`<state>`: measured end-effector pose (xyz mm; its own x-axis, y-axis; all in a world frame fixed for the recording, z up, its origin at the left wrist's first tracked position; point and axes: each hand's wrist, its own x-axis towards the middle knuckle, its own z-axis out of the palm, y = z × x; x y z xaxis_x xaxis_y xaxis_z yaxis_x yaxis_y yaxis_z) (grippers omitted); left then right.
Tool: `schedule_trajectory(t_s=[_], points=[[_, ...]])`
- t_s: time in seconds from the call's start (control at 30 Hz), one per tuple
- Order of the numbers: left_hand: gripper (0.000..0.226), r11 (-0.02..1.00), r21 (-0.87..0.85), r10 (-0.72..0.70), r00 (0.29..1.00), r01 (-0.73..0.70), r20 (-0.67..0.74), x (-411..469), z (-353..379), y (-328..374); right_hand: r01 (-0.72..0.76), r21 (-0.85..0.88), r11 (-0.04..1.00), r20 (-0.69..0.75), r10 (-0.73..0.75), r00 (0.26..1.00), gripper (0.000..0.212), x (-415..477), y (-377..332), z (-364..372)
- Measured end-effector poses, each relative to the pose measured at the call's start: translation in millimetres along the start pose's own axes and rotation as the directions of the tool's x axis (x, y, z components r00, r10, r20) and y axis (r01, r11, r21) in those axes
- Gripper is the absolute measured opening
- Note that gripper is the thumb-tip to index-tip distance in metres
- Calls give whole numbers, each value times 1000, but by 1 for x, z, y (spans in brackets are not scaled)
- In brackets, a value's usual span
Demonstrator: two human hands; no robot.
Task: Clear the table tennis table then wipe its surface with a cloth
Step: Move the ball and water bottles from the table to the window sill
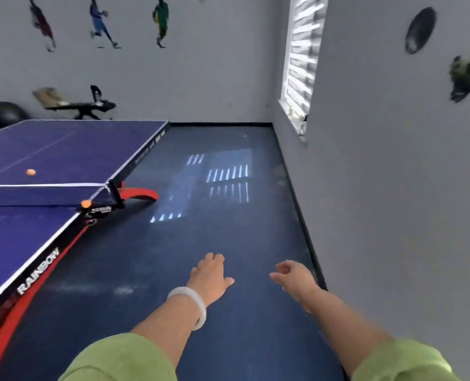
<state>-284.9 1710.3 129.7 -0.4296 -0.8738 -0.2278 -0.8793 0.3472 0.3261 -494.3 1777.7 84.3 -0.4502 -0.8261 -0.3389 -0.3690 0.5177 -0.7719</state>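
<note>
A dark blue floor [201,270] fills the middle of the view, with slatted patches of light lying on it, and grey walls [379,188] rise behind and to the right. The blue table tennis tabletop [22,237] takes up the left side, its white-lined edge running diagonally toward the far wall and its black side rail printed with "RAINBOW". A window with blinds [301,59] glows in the right wall. The net [41,193] crosses the tabletop from the left edge of the view to its post at the right-hand edge. Against the far wall stand a dark exercise ball [4,114] and a black bench-like machine [82,107], blurred. Both arms, in green sleeves [118,358], reach forward over the floor, beside the tabletop and apart from it. The left hand [210,276] is palm down with fingers relaxed and holds nothing; the right hand [294,276] has its fingers loosely curled, also holding nothing. A pale bangle [190,303] sits on the left wrist. One orange ball [31,172] lies on the far half beyond the net; another orange ball [85,204] sits at the tabletop's right edge, just beside the net post.
</note>
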Motion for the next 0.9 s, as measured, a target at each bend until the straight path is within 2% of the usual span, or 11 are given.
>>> schedule_trajectory(t_s=[0.23,0.37,0.67,0.9], points=[[48,965,-110,-247,966,238,-74,50,-53,-116,83,0,997,240,-81,967,31,87,-107,97],[48,928,-176,-348,933,330,-87,91,-65,-153,146,1,989,341,-138,930,37,144,-154,140],[50,779,-368,-587,796,507,-148,194,-119,-206,415,-82,906,550,-307,777,30,282,-274,197],[53,681,-460,-689,712,570,-138,260,-134,-262,485,-99,869,672,-301,676,28,351,-334,257]])
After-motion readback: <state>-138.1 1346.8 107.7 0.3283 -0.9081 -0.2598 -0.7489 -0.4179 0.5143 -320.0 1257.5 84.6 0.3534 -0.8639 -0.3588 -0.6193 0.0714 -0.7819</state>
